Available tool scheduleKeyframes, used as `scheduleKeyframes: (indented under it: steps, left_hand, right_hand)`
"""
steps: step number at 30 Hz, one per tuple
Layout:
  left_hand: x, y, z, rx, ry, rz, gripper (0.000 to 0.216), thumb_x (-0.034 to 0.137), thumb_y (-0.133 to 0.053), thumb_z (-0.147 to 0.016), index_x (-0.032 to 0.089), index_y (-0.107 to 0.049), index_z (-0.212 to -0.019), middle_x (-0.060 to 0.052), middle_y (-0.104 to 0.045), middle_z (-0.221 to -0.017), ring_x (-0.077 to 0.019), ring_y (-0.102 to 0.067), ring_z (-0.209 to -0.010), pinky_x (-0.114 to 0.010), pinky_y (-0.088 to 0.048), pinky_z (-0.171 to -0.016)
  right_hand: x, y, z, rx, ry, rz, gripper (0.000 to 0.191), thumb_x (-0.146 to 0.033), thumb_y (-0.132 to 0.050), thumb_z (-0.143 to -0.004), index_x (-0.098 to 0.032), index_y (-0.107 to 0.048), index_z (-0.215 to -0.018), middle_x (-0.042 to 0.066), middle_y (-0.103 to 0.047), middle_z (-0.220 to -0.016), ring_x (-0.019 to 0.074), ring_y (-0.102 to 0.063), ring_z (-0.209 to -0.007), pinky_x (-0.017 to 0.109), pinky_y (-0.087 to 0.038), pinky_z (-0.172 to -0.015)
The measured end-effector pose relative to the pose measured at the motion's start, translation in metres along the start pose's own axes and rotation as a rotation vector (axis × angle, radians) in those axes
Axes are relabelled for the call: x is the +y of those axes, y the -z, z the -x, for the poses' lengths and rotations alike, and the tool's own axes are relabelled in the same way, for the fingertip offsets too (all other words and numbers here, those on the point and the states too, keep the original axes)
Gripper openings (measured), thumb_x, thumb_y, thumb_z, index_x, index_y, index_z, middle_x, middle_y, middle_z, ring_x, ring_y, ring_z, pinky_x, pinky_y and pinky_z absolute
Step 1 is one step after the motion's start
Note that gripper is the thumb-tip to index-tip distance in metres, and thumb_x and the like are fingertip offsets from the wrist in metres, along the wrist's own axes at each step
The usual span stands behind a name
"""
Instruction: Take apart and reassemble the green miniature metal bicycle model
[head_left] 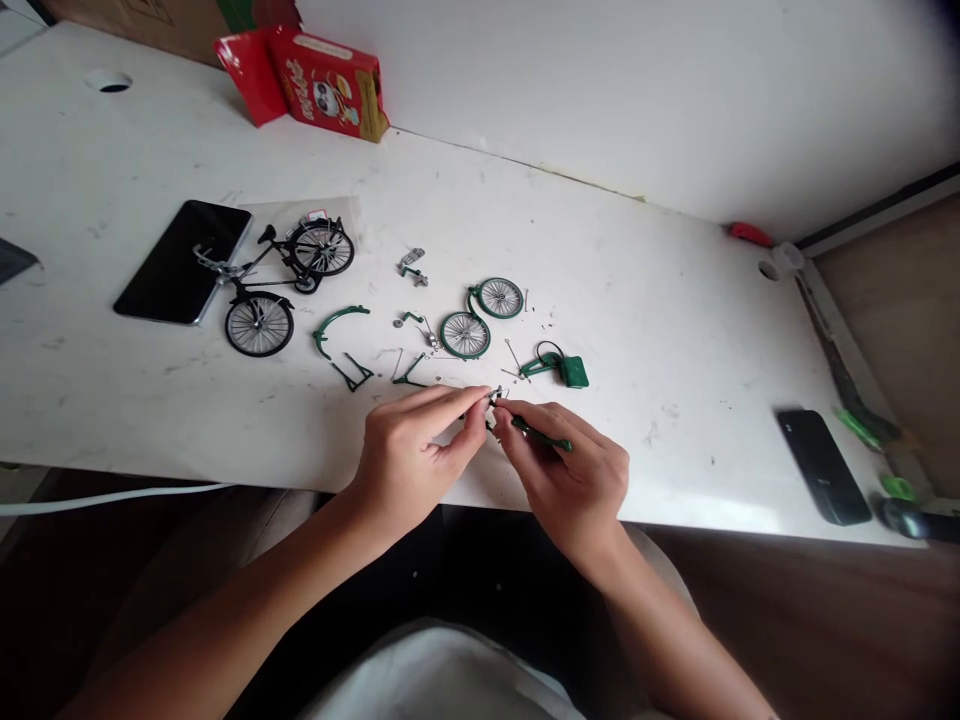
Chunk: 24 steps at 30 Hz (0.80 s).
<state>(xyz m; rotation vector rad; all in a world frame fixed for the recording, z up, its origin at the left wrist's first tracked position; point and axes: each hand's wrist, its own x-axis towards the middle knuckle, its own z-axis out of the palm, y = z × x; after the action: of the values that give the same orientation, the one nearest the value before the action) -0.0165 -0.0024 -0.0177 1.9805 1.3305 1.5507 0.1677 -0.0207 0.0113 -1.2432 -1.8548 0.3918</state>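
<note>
My left hand (412, 450) and my right hand (574, 475) meet just over the near edge of the white table (675, 330). The right hand's fingers are closed around a thin green frame piece (541, 436). The left hand pinches a tiny silver part (496, 396) at the tip of that piece. Just beyond them lie two small spoked wheels (480, 318), a green fender (337, 322), black and green stays (379, 372), a green bag-shaped part (574, 371) and scattered tiny metal bits.
An assembled black model bicycle (281, 280) stands at the left beside a black phone (184, 260). A red box (330, 85) sits at the far edge. Another dark phone (823, 465) and green-handled tools (862, 430) lie at the right.
</note>
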Motion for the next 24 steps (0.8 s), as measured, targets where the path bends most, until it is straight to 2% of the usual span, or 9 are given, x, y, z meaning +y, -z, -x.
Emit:
scheduleKeyframes:
  steps: [2, 4, 8, 13, 17, 20, 22, 24]
  left_hand:
    - [-0.006, 0.011, -0.005, 0.034, 0.032, -0.072, 0.020, 0.010, -0.072, -0.097, 0.018, -0.086, -0.109, -0.008, -0.087, -0.100, -0.0205, -0.083, -0.085, -0.030, -0.067, -0.081]
    - [-0.008, 0.023, -0.011, 0.069, 0.132, -0.126, 0.022, 0.014, -0.072, -0.098, 0.023, -0.087, -0.112, -0.006, -0.087, -0.103, -0.0213, -0.083, -0.087, -0.031, -0.068, -0.083]
    - [0.000, 0.030, -0.021, 0.020, 0.197, -0.063, 0.019, 0.020, -0.077, -0.095, 0.026, -0.087, -0.110, -0.003, -0.087, -0.100, -0.0235, -0.084, -0.088, -0.036, -0.069, -0.088]
    - [0.001, 0.016, -0.016, -0.131, 0.569, 0.407, 0.015, 0.028, -0.080, -0.095, 0.018, -0.086, -0.105, -0.008, -0.087, -0.097, -0.0255, -0.086, -0.088, -0.035, -0.073, -0.083]
    - [-0.003, 0.015, -0.009, -0.185, 0.774, 0.581, 0.020, 0.032, -0.087, -0.090, 0.014, -0.085, -0.099, -0.011, -0.086, -0.090, -0.0272, -0.086, -0.085, -0.034, -0.074, -0.076]
    - [-0.004, 0.021, -0.008, -0.220, 0.878, 0.620, 0.025, 0.036, -0.089, -0.088, 0.014, -0.085, -0.098, -0.012, -0.086, -0.087, -0.0272, -0.086, -0.084, -0.033, -0.073, -0.072]
    - [-0.004, 0.024, -0.007, -0.259, 0.916, 0.644, 0.027, 0.038, -0.089, -0.088, 0.014, -0.086, -0.100, -0.012, -0.086, -0.088, -0.0270, -0.086, -0.085, -0.032, -0.073, -0.072]
    - [-0.005, 0.025, -0.006, -0.294, 0.936, 0.663, 0.028, 0.041, -0.089, -0.089, 0.015, -0.086, -0.101, -0.012, -0.086, -0.090, -0.0274, -0.086, -0.087, -0.033, -0.073, -0.073]
  right_hand:
    - [-0.006, 0.010, 0.000, 0.097, -0.046, 0.045, 0.016, -0.015, -0.075, -0.099, -0.027, -0.081, -0.109, -0.001, -0.081, -0.082, 0.0127, -0.072, -0.063, 0.028, -0.059, -0.056]
    - [-0.008, 0.022, -0.002, 0.186, -0.080, 0.106, 0.015, -0.018, -0.076, -0.098, -0.029, -0.082, -0.106, 0.000, -0.081, -0.082, 0.0156, -0.073, -0.065, 0.032, -0.059, -0.058]
    - [0.012, 0.042, -0.013, 0.096, -0.122, 0.176, 0.010, -0.030, -0.077, -0.101, -0.028, -0.083, -0.109, 0.003, -0.080, -0.086, 0.0164, -0.069, -0.063, 0.034, -0.052, -0.052]
    - [0.058, 0.068, -0.014, 0.037, 0.101, 0.585, 0.020, -0.026, -0.074, -0.103, -0.027, -0.083, -0.120, 0.008, -0.078, -0.097, 0.0215, -0.067, -0.083, 0.038, -0.052, -0.064]
    - [0.084, 0.078, -0.003, -0.103, 0.110, 0.864, 0.028, -0.017, -0.060, -0.107, -0.023, -0.081, -0.124, 0.010, -0.079, -0.100, 0.0233, -0.065, -0.087, 0.034, -0.036, -0.049]
    - [0.088, 0.082, 0.001, -0.258, 0.074, 0.867, 0.035, -0.012, -0.055, -0.103, -0.022, -0.078, -0.129, 0.011, -0.078, -0.109, 0.0254, -0.066, -0.096, 0.030, -0.032, -0.044]
    - [0.081, 0.085, -0.001, -0.340, 0.032, 0.839, 0.045, -0.010, -0.056, -0.098, -0.021, -0.074, -0.137, 0.013, -0.076, -0.117, 0.0283, -0.066, -0.103, 0.028, -0.033, -0.042]
    - [0.067, 0.086, -0.004, -0.325, -0.004, 0.804, 0.052, -0.009, -0.057, -0.094, -0.021, -0.070, -0.143, 0.014, -0.074, -0.119, 0.0301, -0.067, -0.105, 0.028, -0.037, -0.043]
